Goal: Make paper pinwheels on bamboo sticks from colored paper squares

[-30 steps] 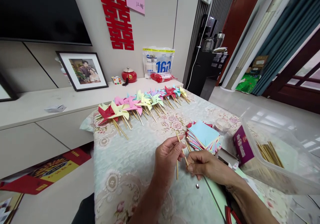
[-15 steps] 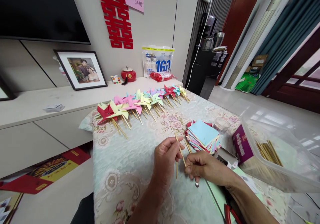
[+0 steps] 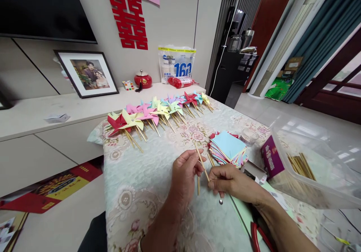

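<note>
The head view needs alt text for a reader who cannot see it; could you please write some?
A person's left hand and right hand pinch thin wooden sticks over a floral tablecloth. A stack of coloured paper squares lies just beyond, a row of paper pinwheels farther back.

Head view, downward, close over table (image 3: 135,192)

Bright, even daylight fills the room — it comes from the window (image 3: 346,83) at the right, and it glints in white patches on the clear plastic box (image 3: 316,169). Shadows are soft and faint under the hands and on the desk (image 3: 135,192). The centre is sharp; the wide lens bends straight lines at the edges — walls and door lean outward. No motion blur shows.
</note>
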Demonstrator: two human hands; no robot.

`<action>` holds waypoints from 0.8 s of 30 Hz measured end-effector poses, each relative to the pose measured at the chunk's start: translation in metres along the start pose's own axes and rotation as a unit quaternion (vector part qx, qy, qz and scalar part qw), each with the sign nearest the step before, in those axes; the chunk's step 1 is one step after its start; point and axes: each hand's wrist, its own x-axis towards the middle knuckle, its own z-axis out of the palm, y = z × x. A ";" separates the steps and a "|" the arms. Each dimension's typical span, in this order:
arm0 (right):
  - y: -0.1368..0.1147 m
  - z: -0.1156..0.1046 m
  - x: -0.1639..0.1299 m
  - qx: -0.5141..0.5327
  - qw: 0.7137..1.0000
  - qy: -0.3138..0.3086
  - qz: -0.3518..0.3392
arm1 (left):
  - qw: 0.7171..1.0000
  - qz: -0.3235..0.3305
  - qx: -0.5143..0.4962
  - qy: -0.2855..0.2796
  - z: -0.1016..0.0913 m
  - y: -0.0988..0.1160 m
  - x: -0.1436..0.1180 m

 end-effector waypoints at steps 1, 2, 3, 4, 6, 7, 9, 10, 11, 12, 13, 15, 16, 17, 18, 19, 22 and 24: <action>-0.001 0.000 0.000 0.004 1.000 0.008 -0.002 | 1.000 -0.006 0.001 -0.006 0.000 0.000 0.000; -0.002 0.000 -0.001 0.007 1.000 0.015 -0.004 | 1.000 -0.011 0.004 -0.010 0.001 0.000 -0.001; -0.003 0.000 -0.001 0.009 1.000 0.020 -0.006 | 1.000 -0.013 0.010 -0.013 0.001 -0.001 -0.001; -0.004 0.000 -0.001 0.009 1.000 0.023 -0.008 | 1.000 -0.014 0.016 -0.015 0.001 -0.001 -0.001; -0.004 0.000 -0.002 0.007 1.000 0.024 -0.008 | 1.000 -0.010 0.022 -0.014 0.001 -0.002 -0.001; -0.005 0.000 -0.002 0.006 1.000 0.023 -0.009 | 1.000 -0.008 0.022 -0.013 0.001 -0.002 0.000; -0.006 0.001 -0.002 0.009 1.000 0.020 -0.010 | 1.000 -0.008 0.016 -0.010 0.000 -0.003 0.001; -0.006 0.000 -0.002 0.009 1.000 0.019 -0.011 | 1.000 -0.009 0.010 -0.008 0.000 -0.002 0.001; -0.007 0.000 -0.002 0.007 1.000 0.019 -0.014 | 1.000 -0.012 0.005 -0.006 0.000 -0.002 0.002; -0.008 0.000 -0.002 0.004 1.000 0.020 -0.017 | 1.000 -0.015 0.000 -0.005 0.000 -0.002 0.002; -0.008 0.000 -0.002 0.000 1.000 0.021 -0.021 | 1.000 -0.018 -0.005 -0.003 0.000 -0.002 0.002; -0.008 -0.001 -0.003 -0.011 0.999 0.022 -0.030 | 1.000 -0.017 -0.009 -0.003 0.000 -0.001 0.001; -0.008 -0.001 -0.003 -0.016 0.999 0.024 -0.034 | 1.000 -0.015 -0.009 -0.005 0.000 -0.001 0.001; -0.008 -0.001 -0.003 -0.019 0.999 0.024 -0.035 | 1.000 -0.012 -0.008 -0.007 0.000 -0.001 0.001; -0.008 -0.001 -0.003 -0.019 0.999 0.025 -0.036 | 1.000 -0.010 -0.007 -0.009 0.000 -0.001 0.000; -0.008 -0.001 -0.003 -0.015 0.999 0.023 -0.035 | 1.000 -0.009 -0.007 -0.010 0.000 -0.001 0.000; -0.009 0.000 -0.003 0.007 0.999 0.017 -0.031 | 1.000 -0.014 -0.009 -0.005 0.000 -0.001 0.001; -0.009 0.000 -0.003 0.019 0.999 0.011 -0.027 | 1.000 -0.017 -0.013 0.000 0.000 -0.001 0.001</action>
